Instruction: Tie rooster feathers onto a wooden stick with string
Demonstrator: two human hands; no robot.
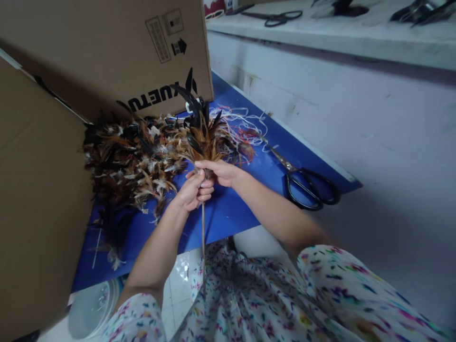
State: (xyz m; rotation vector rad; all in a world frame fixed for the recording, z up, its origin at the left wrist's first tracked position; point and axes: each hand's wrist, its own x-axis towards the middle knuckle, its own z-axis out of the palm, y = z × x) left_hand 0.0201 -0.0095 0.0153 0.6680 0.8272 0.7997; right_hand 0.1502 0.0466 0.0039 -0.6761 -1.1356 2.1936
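A bundle of brown and black feathers (pixel 202 137) fans out at the top of a thin stick (pixel 203 223), looking like a feather duster. My left hand (pixel 194 191) is closed around the stick just under the feathers. Against it, my right hand (pixel 219 172) is closed at the base of the feathers, its thumb laid across the front. The stick runs down from my hands towards my lap. To the left lies a large heap of loose brown, black and white feathers (pixel 137 159).
Black-handled scissors (pixel 302 183) lie on the blue tabletop (pixel 228 216), right of my hands. Behind is a tangle of white and red strings (pixel 245 123). Cardboard boxes (pixel 107 52) wall the left and back. More scissors (pixel 276 18) rest on a white ledge (pixel 338 35). A clear bucket (pixel 89 313) stands below.
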